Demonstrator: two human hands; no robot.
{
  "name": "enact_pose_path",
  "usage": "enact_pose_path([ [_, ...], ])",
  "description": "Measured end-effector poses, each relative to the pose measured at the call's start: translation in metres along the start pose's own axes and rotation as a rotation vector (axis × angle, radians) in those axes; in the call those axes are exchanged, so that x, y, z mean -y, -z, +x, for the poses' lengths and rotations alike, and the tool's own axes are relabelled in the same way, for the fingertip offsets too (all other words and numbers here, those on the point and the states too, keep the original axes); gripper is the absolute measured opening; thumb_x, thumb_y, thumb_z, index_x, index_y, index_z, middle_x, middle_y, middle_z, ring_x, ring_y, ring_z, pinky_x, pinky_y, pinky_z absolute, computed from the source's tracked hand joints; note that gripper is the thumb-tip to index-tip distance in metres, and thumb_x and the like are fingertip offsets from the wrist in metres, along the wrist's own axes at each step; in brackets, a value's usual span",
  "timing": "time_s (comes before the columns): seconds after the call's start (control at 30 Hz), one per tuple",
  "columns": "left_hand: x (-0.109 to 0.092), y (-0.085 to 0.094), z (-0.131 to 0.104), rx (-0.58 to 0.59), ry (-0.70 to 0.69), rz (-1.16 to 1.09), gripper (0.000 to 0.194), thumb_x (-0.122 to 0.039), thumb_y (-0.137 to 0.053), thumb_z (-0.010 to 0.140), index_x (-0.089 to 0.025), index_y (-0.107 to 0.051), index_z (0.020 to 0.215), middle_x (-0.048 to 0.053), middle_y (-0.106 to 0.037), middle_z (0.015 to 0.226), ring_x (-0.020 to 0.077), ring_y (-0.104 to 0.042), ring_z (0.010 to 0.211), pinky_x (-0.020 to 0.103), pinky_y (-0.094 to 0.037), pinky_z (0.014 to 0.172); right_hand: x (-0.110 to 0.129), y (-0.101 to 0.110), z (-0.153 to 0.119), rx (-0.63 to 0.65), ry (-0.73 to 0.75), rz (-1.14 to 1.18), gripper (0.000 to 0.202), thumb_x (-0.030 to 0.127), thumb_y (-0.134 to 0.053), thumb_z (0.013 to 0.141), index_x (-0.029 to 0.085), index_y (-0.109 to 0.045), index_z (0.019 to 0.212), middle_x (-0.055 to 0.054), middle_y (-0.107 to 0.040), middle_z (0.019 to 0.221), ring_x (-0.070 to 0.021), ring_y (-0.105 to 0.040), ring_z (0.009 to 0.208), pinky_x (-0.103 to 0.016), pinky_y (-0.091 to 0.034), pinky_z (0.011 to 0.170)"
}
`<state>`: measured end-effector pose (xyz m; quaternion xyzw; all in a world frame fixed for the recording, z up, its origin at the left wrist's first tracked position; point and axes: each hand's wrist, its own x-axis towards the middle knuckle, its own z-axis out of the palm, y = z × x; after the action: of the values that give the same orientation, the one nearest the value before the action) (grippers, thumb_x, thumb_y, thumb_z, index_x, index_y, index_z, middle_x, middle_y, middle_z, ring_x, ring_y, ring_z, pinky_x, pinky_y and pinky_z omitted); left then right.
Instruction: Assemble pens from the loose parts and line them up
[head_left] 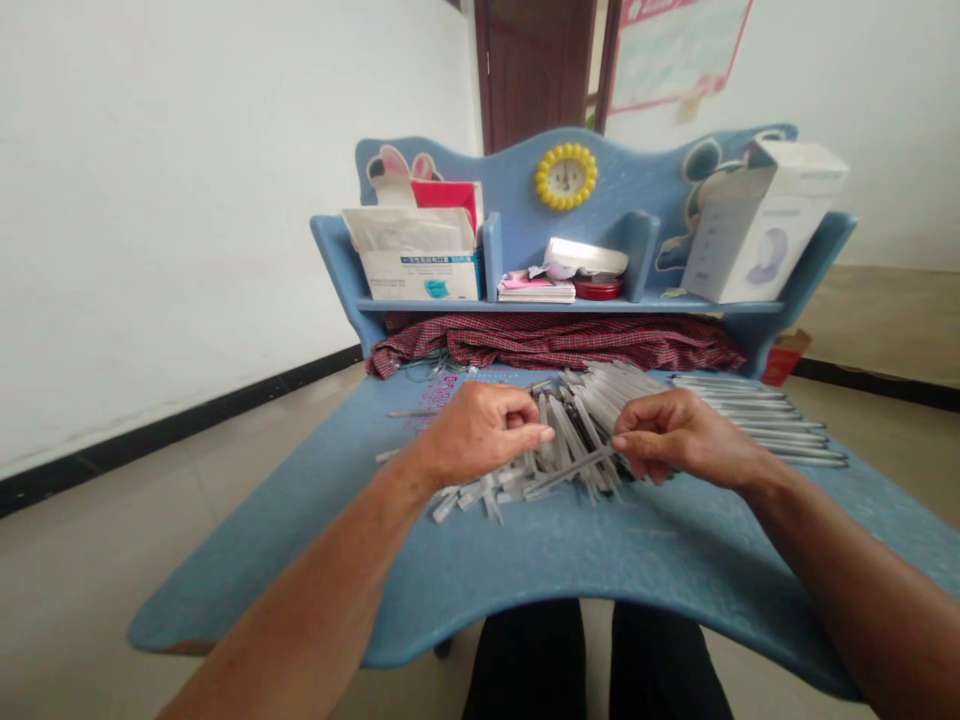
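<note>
A loose pile of translucent plastic tubes [559, 435], slim like pen barrels, lies on the blue desk [525, 560] under both hands. My right hand [660, 435] is closed in a pinch at the pile's right side, on the end of one clear plastic tube [570, 472] that slants down to the left. Over the left part of the pile, my left hand [487, 430] has its fingers curled and thumb pressed to them; whatever is in them is too small or hidden. Short whitish pieces [472, 495] are scattered below it.
Right of the pile, several slim dark-tipped pens [772, 425] lie side by side. Behind it, a red checked cloth [555, 342] is bunched under the shelf [525, 306]. On the shelf stand a mask box [420, 265], a white box [757, 235] and a red round tin [598, 289].
</note>
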<state>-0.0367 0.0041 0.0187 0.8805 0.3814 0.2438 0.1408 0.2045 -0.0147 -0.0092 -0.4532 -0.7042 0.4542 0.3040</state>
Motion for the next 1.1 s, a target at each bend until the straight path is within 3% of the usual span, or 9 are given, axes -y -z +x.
enact_pose_path([
  [0.13, 0.009, 0.007, -0.001, 0.302, 0.105, -0.081, 0.012, -0.021, -0.059, 0.071, -0.013, -0.066, 0.066, -0.004, -0.053, 0.052, 0.0071, -0.046, 0.049, 0.018, -0.029, 0.047, 0.004, 0.009, -0.010, -0.005, 0.041, -0.090, 0.024, 0.036, -0.066, 0.073, 0.018, -0.058, 0.059, 0.002, -0.054, 0.046, -0.0075, -0.044, 0.037, -0.020, -0.033, 0.035],
  [0.3, 0.004, -0.004, -0.003, 0.455, 0.025, 0.006, 0.010, -0.012, -0.060, 0.067, -0.016, -0.068, 0.067, -0.005, -0.053, 0.050, 0.0083, -0.048, 0.048, 0.018, -0.031, 0.048, 0.010, 0.010, -0.017, -0.057, 0.113, -0.165, 0.024, 0.033, -0.063, 0.074, 0.019, -0.058, 0.056, 0.002, -0.050, 0.044, -0.0072, -0.039, 0.038, -0.021, -0.028, 0.035],
  [0.57, 0.002, -0.020, -0.003, 0.506, -0.074, 0.445, 0.012, -0.016, -0.059, 0.070, -0.019, -0.070, 0.075, 0.003, -0.066, 0.066, 0.0175, -0.060, 0.065, 0.024, -0.035, 0.055, 0.008, 0.006, -0.015, -0.098, 0.158, -0.237, 0.024, 0.027, -0.061, 0.075, 0.018, -0.055, 0.054, 0.004, -0.045, 0.044, -0.0052, -0.034, 0.039, -0.019, -0.023, 0.035],
  [0.8, 0.001, -0.021, -0.004, 0.486, -0.087, 0.457, 0.015, -0.015, -0.057, 0.071, -0.020, -0.068, 0.079, 0.003, -0.067, 0.070, 0.0187, -0.061, 0.069, 0.025, -0.036, 0.056, 0.006, 0.003, -0.010, -0.078, 0.057, -0.125, 0.025, 0.031, -0.063, 0.074, 0.017, -0.055, 0.055, 0.003, -0.052, 0.042, -0.0059, -0.042, 0.034, -0.018, -0.030, 0.032],
  [1.1, 0.004, -0.021, -0.003, 0.500, -0.098, 0.399, 0.010, -0.016, -0.058, 0.069, -0.019, -0.067, 0.073, -0.001, -0.061, 0.061, 0.0137, -0.054, 0.057, 0.023, -0.030, 0.049, -0.001, 0.008, -0.005, -0.081, -0.060, -0.059, 0.030, 0.040, -0.065, 0.073, 0.016, -0.056, 0.059, 0.001, -0.057, 0.043, -0.0065, -0.045, 0.031, -0.018, -0.033, 0.032],
])
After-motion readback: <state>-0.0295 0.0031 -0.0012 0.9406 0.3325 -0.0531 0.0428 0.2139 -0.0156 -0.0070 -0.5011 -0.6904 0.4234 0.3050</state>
